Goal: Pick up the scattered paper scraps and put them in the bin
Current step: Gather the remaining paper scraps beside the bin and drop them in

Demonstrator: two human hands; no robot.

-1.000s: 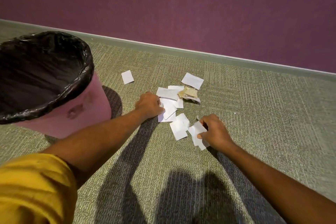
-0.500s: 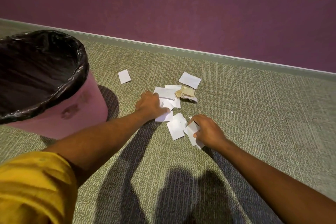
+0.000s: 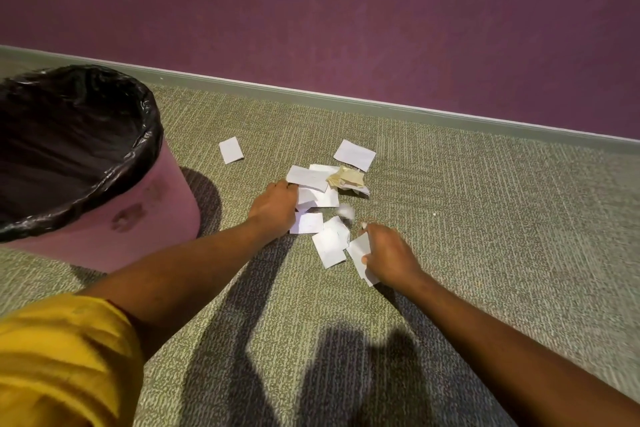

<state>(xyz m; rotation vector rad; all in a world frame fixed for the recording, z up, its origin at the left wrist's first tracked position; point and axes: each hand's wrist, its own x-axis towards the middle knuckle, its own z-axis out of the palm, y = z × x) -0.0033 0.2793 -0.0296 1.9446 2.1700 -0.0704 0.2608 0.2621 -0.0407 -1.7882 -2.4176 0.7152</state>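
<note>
Starting at the left edge: pink bin point(image 3: 149, 218) on the carpet point(image 3: 485, 218), lined with a black bag point(image 3: 114, 166) folded over the rim, mouth open upward. Inside looks dark; contents cannot be made out. Yellow sleeve point(image 3: 62, 364) in the lower left corner, bare forearm running from it up and right.

One small white scrap point(image 3: 231, 149) lies alone on the carpet, between the bin and the main cluster, apart from both.

Left hand point(image 3: 275, 206) knuckles up, resting at the left side of the paper pile point(image 3: 317, 189). Fingers curled down onto the sheets; grip narrow, pressing or pinching the edge of the white pieces, though which sheet is actually held cannot be told. A flat white scrap point(image 3: 307, 222) lies just under and beside this hand.

Centre of the pile: overlapping white sheets with a crumpled yellowish wad point(image 3: 346, 177) on their right end. Beyond it, nearer the wall, a separate white sheet point(image 3: 354, 155) lies flat. A small blurred white bit point(image 3: 346, 211) sits between the two hands.

Two overlapping white scraps point(image 3: 330, 246) lie flat just left of the right hand.

Right hand point(image 3: 389, 255) palm down, fingers closed; grip pinched on a white strip point(image 3: 360, 255) that sticks out to its left and below.

Grey skirting point(image 3: 450, 114) and purple wall point(image 3: 346, 10) behind. Arm shadows fall on the carpet toward the camera.
</note>
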